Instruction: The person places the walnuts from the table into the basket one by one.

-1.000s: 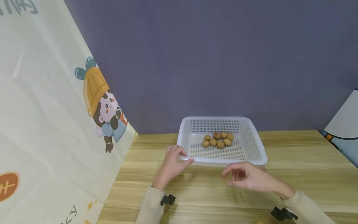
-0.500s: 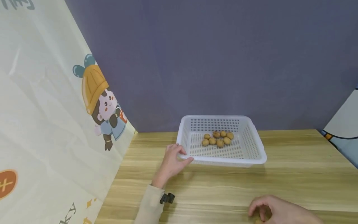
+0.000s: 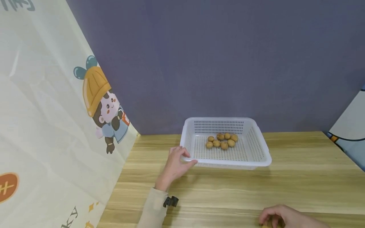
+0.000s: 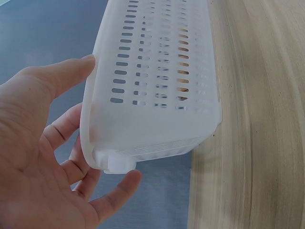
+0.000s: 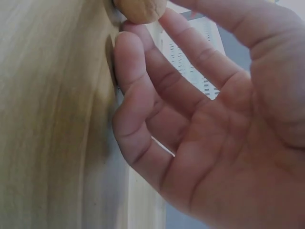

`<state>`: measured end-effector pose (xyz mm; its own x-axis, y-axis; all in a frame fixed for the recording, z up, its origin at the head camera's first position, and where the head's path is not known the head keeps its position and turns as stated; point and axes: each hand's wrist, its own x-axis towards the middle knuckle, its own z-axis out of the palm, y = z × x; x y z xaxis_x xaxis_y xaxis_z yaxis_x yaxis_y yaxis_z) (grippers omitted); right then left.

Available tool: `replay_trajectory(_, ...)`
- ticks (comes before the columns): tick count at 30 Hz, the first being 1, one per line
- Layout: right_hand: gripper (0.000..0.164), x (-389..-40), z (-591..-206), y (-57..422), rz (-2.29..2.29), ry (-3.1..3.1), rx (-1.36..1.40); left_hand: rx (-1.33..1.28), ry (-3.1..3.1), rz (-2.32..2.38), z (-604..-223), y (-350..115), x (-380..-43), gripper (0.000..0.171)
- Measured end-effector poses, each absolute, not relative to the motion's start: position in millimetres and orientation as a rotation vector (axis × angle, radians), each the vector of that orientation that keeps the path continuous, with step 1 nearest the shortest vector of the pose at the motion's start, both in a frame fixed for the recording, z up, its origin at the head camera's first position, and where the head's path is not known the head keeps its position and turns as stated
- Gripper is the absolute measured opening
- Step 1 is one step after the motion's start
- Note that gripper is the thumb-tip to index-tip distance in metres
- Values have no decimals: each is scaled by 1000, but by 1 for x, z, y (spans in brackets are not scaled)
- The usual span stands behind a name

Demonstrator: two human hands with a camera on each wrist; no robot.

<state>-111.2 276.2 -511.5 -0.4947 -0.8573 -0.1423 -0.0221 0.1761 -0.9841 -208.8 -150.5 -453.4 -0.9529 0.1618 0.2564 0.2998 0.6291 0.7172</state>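
My left hand point(image 3: 175, 164) grips the near-left corner of a white plastic basket point(image 3: 231, 163). In the left wrist view the thumb presses the rim and the other fingers lie behind it. Several walnuts point(image 3: 224, 145) sit together on the basket's slotted floor. Down at the lower right edge of the head view, my right hand point(image 3: 285, 217) is low over the table with curled fingers. The right wrist view has a single walnut point(image 5: 142, 8) between its thumb and fingertips, partly cut off by the frame's top.
A wood-grain table point(image 3: 216, 190) carries everything. Behind the basket rises a dark grey-blue panel point(image 3: 216, 63). On the left stands a pale sheet point(image 3: 42, 104) with a printed cartoon figure. Another printed panel point(image 3: 350, 126) is at the far right.
From beside the basket's front edge, my right hand has moved down and toward me to the walnut on the table, its fingers closing around it. My left hand has stayed on the rim.
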Motion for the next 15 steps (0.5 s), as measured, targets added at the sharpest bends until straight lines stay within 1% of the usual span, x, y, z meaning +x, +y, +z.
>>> replay_trajectory(9, 24, -113, -516, 277, -1433, 1698, -890, -385, -2681, -1231, -454, -150, -209, 31)
replay_trajectory(15, 26, -115, -500, 274, -1503, 1605, -760, -383, -2684, -1233, -453, -150, -209, 30)
